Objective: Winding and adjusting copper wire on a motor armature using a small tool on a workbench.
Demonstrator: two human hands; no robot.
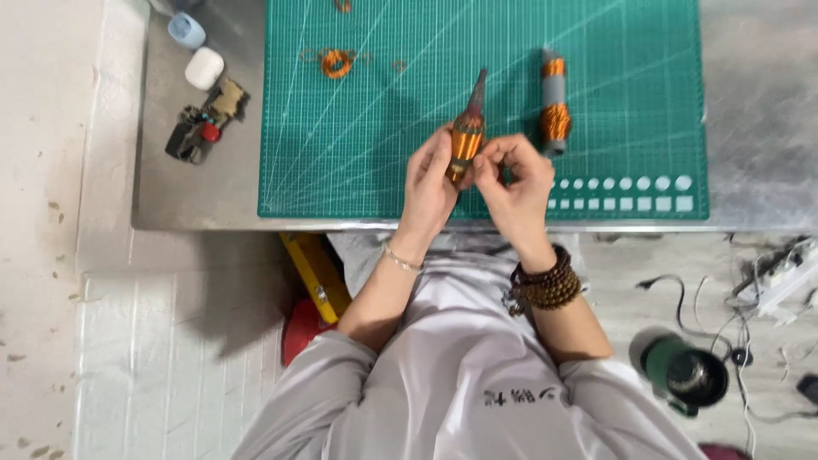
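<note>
I see my left hand (428, 183) gripping the copper-wound motor armature (466, 140); my right hand (515, 183) pinches its lower end, above the green cutting mat (358, 136).

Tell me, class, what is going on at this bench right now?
A person seated at a metal table holds a copper-wound motor rotor over a green cutting mat. The left hand grips its body while the right hand pinches near its lower end. A second rotor lies on the mat beside a loose wire coil.

Grey metal table (758, 102); green cutting mat (358, 145), white case (204, 68), keys (204, 119)
</note>
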